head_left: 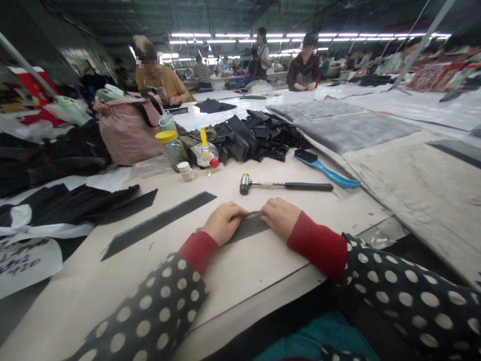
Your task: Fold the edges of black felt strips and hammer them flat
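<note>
A dark strip of material (pixel 248 226) lies on the pale work table in front of me, its far edge curving up between my hands. My left hand (pixel 224 221) pinches that far edge on the left, thumb and fingers together. On the right, my right hand (pixel 281 216) grips the same edge with bent fingers. Part of the strip is hidden under both hands. Another long dark strip (pixel 160 225) lies flat to the left. Just beyond my hands rests a hammer (pixel 285 186) with a black grip. A blue-handled brush (pixel 326 170) lies farther right.
A heap of black pieces (pixel 255 133) lies at the back. Near it stand a yellow-lidded jar (pixel 171 150), a small white bottle (pixel 186 172) and a pink bag (pixel 126 128). Black strips (pixel 93 203) are stacked at left. A grey padded sheet (pixel 356 128) covers the right. Co-workers stand beyond.
</note>
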Motion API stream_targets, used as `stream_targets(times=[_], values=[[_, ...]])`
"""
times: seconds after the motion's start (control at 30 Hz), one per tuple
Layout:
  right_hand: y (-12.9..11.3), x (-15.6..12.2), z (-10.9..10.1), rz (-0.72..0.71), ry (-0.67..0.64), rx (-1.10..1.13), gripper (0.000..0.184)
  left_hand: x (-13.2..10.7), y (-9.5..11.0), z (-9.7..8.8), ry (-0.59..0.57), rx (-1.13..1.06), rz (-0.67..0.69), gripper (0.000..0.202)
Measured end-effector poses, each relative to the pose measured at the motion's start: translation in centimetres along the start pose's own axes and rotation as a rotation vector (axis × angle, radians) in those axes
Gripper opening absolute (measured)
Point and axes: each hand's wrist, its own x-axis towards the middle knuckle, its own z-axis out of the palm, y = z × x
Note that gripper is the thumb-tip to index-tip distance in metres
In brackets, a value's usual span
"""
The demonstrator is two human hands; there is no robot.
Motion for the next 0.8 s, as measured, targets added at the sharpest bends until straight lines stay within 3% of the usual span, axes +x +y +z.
stream_targets(times=[0.17,0.33,0.57,0.8], values=[[-0.6,0.7,0.4,-0.061,-0.023,0.146,0.022,0.0,0.3,0.3,-0.022,0.114,0.028,0.028],[-1.9,0.6,0.5,-0.111,-0.048,-0.006,0.025,-0.1,0.5,0.3,-0.048,0.189,0.044,0.026],[-2.4,0.5,0.1,-0.09,0.005,-0.011,0.027,-1.0,-1.2,-1.2,-0.094,0.018,0.058,0.025],[-2.4,1.0,0.5,-0.062,0.04,0.142,0.021,-2.5,-1.8,-1.8,-0.01,0.012,0.029,0.023]])
